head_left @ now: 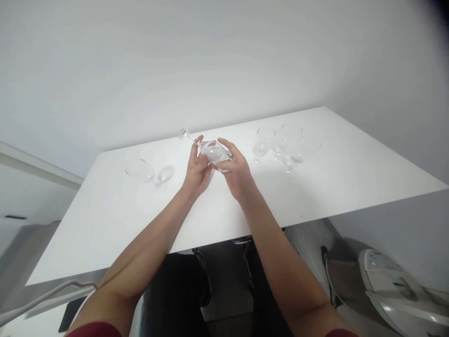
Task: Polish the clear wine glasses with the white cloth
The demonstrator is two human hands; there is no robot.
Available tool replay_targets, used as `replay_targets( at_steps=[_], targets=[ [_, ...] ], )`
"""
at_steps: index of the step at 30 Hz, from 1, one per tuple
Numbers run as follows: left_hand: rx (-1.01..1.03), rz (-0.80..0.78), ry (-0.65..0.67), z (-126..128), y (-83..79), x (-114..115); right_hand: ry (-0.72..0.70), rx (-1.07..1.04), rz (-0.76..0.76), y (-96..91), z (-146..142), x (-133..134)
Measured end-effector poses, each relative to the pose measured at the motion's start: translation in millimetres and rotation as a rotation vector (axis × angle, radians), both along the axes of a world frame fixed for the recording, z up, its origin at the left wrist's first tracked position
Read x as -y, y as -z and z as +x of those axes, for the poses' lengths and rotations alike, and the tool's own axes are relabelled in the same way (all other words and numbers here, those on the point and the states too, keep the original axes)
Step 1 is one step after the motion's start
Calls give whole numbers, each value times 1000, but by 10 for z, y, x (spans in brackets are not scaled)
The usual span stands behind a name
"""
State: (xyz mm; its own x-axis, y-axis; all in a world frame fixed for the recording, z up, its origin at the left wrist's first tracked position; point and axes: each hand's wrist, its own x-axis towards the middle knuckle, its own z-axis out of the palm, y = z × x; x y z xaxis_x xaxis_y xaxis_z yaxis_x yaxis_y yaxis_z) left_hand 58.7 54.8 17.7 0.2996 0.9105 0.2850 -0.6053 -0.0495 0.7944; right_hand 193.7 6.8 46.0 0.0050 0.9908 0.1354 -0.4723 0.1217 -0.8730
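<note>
Sleeves: red cuffs (93,330) at the bottom edge, one on each upper arm, the forearms bare and reaching forward.
Lap: dark trousers (171,295) below the counter's front edge.
Lower left: a pale cable (49,299) curving in beside the left forearm.
Lower right: a rounded pale appliance (396,281), its exact kind unclear, beyond the right forearm and below counter height.
Counter: a plain white top (129,229), its far edge along the wall.
Left hand: (197,172) fingers curled around the stem end of the held glass, thumb against the bowl.
Right hand: (239,171) fingers and thumb bent around the mouth end, pinching a white cloth against the glass; the exact contact under the fingers is hidden.
Held wine glass: (203,146) between both hands above the middle of the counter, tipped on its side, foot toward the upper left, mouth toward the right hand.
White cloth: (216,152) bunched in the bowl and at its mouth.
Left wine glass: (148,173) upright, alone on the counter, well apart from the left hand.
Right wine glasses: (280,150) three upright, clustered close together beyond the right hand; whether they touch is unclear.
Wall: (210,56) pale, behind everything.
</note>
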Motion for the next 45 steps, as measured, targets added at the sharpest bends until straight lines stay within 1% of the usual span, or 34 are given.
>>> replay_targets(
  at_steps=[4, 6, 9, 12, 15, 18, 23, 27, 30, 32, 35, 41, 45],
  targets=[
    [-8, 41, 20, 21, -15, 14, -53, -122, -52, -16, 16, -15],
    [-17, 52, 21, 30, -13, 18, -29, -131, -63, -14, 10, -18],
    [-44, 44, 4, 32, -5, 17, 49, -51, -31, 7, -12, -11],
    [-75, 42, -12, 21, 6, 8, 95, 88, 20, 19, -40, 10],
    [-90, 76, -13, 12, 24, -9, 168, 225, 63, -2, -59, 32],
    [-103, 83, -29, 17, 46, -29, 168, 276, 91, -33, -60, 40],
    [-103, 99, -41, 36, 59, -37, 165, 260, 64, -49, -21, 35],
    [-112, 125, -48, 30, 47, -26, 106, 161, 33, -23, 24, 28],
    [-112, 106, -27, 17, 29, -18, 58, 84, 12, 4, 41, 16],
    [-101, 86, -12, 15, 10, -6, 50, 61, 7, 16, 38, 11],
    [-81, 57, 11, 26, -20, 22, 101, 92, 17, 22, 19, 12],
    [-86, 51, 70, 43, -31, 46, 282, 213, 50, 31, -4, 31],
    [-75, 48, 95, 38, -33, 51, 344, 268, 78, 9, -22, 58]
  ],
)
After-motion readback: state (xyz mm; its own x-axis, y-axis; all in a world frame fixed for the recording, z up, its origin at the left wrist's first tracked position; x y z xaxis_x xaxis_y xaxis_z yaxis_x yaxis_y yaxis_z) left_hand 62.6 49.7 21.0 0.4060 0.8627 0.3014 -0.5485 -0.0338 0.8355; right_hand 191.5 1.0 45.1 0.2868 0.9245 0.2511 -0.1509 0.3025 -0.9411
